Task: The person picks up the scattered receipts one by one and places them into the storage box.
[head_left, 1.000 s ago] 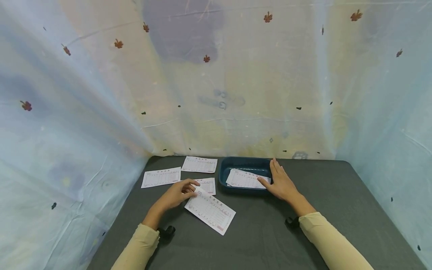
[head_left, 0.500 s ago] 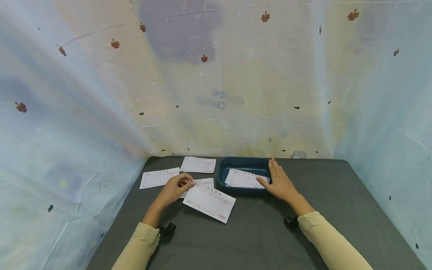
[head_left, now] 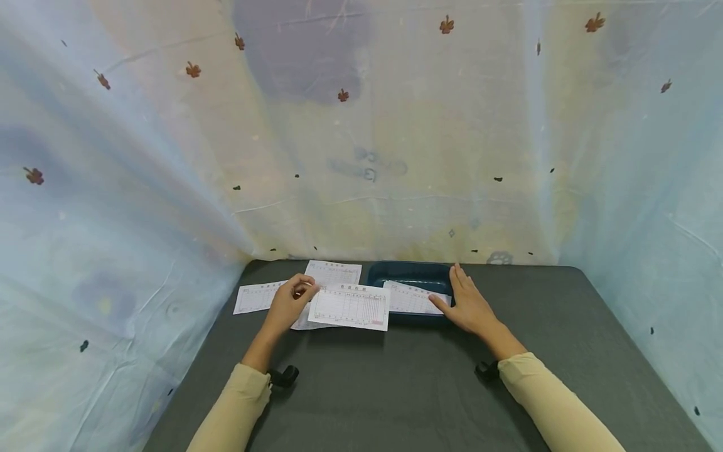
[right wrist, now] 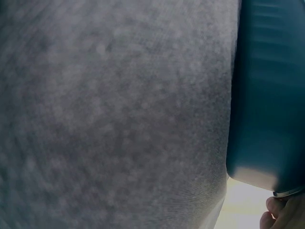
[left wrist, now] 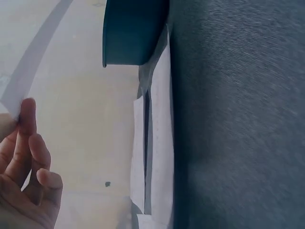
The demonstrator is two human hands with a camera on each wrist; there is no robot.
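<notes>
My left hand (head_left: 287, 306) pinches a white printed form (head_left: 349, 307) by its left edge, between thumb and fingertip. The form is lifted over the table and overlaps the dark blue tray (head_left: 409, 267) at its left front corner. In the left wrist view, the thumb and a finger of the left hand (left wrist: 28, 167) meet at the edge of the form (left wrist: 35, 52). Against the tray's right end rests my right hand (head_left: 471, 304), fingers extended along the rim and thumb over the near side. Printed forms (head_left: 409, 298) lie inside the tray, partly covered by the held one.
Left of the tray, more forms lie on the dark grey table (head_left: 395, 389): one at the back (head_left: 333, 272), one at the left (head_left: 257, 298), and one crumpled-looking form (head_left: 305, 321) mostly hidden under the held form. A patterned curtain (head_left: 418, 157) hangs behind the table.
My left hand has lifted the form up and away from me, turning it from slanted to nearly level and bringing it to the tray's front left. The right hand has stayed at the tray.
</notes>
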